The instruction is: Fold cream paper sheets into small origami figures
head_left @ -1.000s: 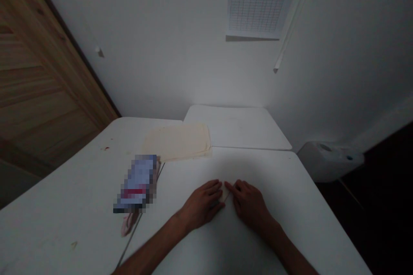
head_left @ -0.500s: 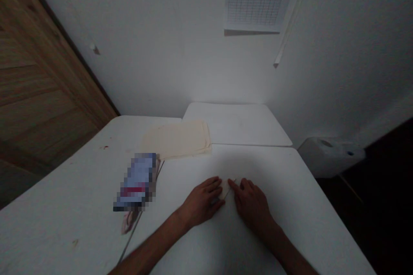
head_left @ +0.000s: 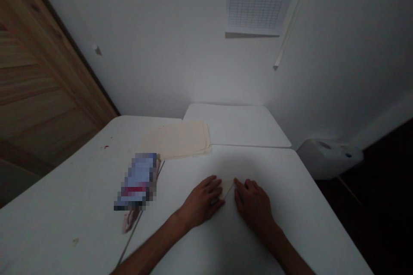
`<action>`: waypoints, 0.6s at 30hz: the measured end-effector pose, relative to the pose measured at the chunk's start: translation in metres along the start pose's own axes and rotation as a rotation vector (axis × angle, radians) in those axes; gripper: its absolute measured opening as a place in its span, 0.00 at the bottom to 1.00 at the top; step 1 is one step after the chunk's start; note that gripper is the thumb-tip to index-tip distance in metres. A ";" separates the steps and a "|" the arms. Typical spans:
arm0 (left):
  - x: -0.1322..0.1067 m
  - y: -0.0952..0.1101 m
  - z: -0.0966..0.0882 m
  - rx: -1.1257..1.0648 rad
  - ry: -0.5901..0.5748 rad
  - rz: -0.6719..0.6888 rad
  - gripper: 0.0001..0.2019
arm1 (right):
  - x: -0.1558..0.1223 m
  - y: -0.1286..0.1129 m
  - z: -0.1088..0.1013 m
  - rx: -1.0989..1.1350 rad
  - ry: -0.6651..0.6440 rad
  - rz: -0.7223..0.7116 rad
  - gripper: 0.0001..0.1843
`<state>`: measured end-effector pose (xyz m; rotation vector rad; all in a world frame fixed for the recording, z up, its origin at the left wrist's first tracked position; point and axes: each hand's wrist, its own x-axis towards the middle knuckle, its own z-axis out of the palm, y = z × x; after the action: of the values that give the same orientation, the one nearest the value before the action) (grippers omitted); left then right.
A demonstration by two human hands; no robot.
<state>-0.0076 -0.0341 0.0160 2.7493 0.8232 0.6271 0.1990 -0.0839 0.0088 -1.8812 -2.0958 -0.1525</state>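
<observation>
A small folded piece of cream paper (head_left: pixel 227 187) lies flat on the white table, its visible part tapering to a point on the right. My left hand (head_left: pixel 204 197) rests palm down over the paper's left part, fingers stretched out, and hides that part. With its index fingertip, my right hand (head_left: pixel 253 200) touches the paper's right corner. Its other fingers are loosely bent over the table, with nothing seen in them.
Cream sheets (head_left: pixel 180 137) lie in a stack at the back left. A blurred blue packet (head_left: pixel 137 182) rests on a pinkish item (head_left: pixel 130 220) by the seam between tables. A white container (head_left: pixel 329 159) stands beyond the right edge; a printed chart (head_left: pixel 258 4) hangs on the wall.
My right index fingertip has slid a little right, to the paper's corner, so more of the paper shows between my hands. My left hand has stayed in place.
</observation>
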 end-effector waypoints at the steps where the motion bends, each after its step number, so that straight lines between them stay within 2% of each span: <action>1: -0.001 0.001 0.000 0.031 0.000 -0.010 0.11 | 0.001 0.000 0.000 0.003 0.004 -0.001 0.17; 8: -0.006 0.004 -0.002 0.076 -0.011 -0.044 0.11 | 0.002 0.000 0.000 0.028 -0.010 0.003 0.17; 18: -0.010 0.003 -0.002 -0.019 0.069 -0.033 0.10 | 0.015 0.001 0.000 0.045 0.023 -0.070 0.11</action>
<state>-0.0145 -0.0416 0.0148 2.7056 0.8704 0.7229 0.1987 -0.0695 0.0137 -1.7730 -2.1328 -0.1418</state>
